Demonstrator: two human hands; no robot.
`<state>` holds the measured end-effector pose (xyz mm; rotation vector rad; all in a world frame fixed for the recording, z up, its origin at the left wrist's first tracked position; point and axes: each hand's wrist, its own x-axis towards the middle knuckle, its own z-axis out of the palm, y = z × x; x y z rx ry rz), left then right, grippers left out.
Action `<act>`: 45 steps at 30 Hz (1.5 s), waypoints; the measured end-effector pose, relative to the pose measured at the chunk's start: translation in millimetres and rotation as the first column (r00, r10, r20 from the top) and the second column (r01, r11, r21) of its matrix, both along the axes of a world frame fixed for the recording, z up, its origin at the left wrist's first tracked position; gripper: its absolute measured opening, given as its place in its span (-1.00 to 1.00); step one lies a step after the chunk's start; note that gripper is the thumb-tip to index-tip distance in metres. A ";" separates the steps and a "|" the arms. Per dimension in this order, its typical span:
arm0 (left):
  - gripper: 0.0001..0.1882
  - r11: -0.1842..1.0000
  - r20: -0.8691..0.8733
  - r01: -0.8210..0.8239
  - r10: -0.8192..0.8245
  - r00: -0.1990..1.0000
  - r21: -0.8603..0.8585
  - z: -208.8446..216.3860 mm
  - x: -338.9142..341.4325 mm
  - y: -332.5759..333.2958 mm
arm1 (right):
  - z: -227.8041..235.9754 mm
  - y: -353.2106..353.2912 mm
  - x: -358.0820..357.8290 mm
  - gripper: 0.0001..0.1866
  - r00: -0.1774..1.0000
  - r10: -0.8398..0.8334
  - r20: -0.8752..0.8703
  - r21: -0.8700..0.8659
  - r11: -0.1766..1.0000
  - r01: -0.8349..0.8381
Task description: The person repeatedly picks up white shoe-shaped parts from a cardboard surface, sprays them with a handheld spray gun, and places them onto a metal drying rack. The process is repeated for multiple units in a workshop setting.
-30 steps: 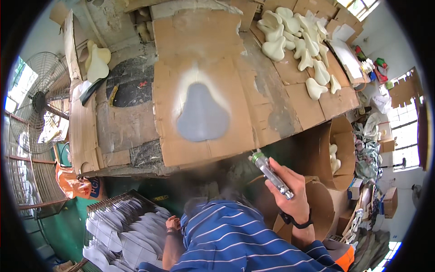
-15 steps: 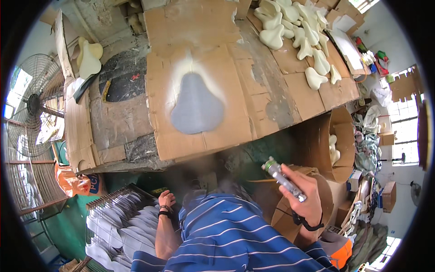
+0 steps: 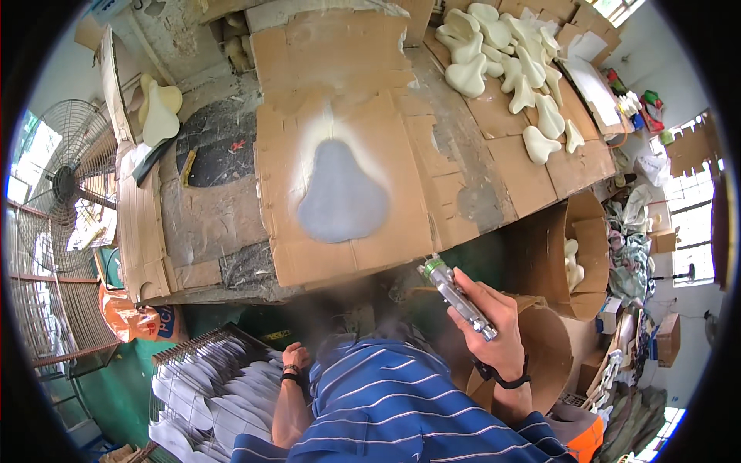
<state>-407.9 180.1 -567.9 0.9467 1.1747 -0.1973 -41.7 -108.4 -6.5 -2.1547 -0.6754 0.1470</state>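
My right hand point(image 3: 494, 332) is wrapped round a silver spray gun point(image 3: 457, 298) with a green ring near its nozzle. The nozzle end points up and left, just off the front edge of the cardboard sheet point(image 3: 309, 262). A grey saddle-shaped pad point(image 3: 343, 201) lies on that sheet, its narrow end away from me and pale overspray around it. My left hand point(image 3: 295, 356) hangs below the bench front with its fingers curled in and nothing visible in them. Beside it stands a wire crate point(image 3: 220, 336) of stacked pale grey pads point(image 3: 239, 393).
Cream saddle-shaped pads point(image 3: 532, 69) are heaped at the bench's far right, and another pad point(image 3: 161, 116) lies at the left. Round cardboard drums point(image 3: 587, 247) stand to the right. A caged fan point(image 3: 65, 185) and an orange bag point(image 3: 127, 315) are at the left.
My right hand has swung the spray gun left and up, closer to the cardboard edge. My left hand has shifted slightly down and right in the picture, as has the bench.
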 end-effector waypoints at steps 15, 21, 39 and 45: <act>-0.56 0.998 -0.123 -0.054 0.050 0.991 -0.031 43.6 50.8 19.8 | 14.2 -10.1 -9.0 -0.25 0.999 -0.021 -0.033 -0.068 0.998 0.019; -0.53 0.998 -0.148 0.003 0.007 0.989 0.065 67.1 75.4 22.9 | 24.6 -29.1 -10.9 -0.23 0.984 0.127 -0.127 -0.228 0.961 -0.153; -0.55 0.991 -0.218 0.126 -0.115 0.969 0.034 47.5 74.5 11.2 | 18.2 -33.6 -10.4 -0.30 0.999 0.017 -0.042 -0.116 0.993 -0.022; -0.60 0.991 -0.135 0.059 -0.042 0.990 0.121 62.3 88.9 13.2 | -1.8 -59.6 -22.8 -0.45 0.973 -0.196 -0.119 -0.088 0.979 0.186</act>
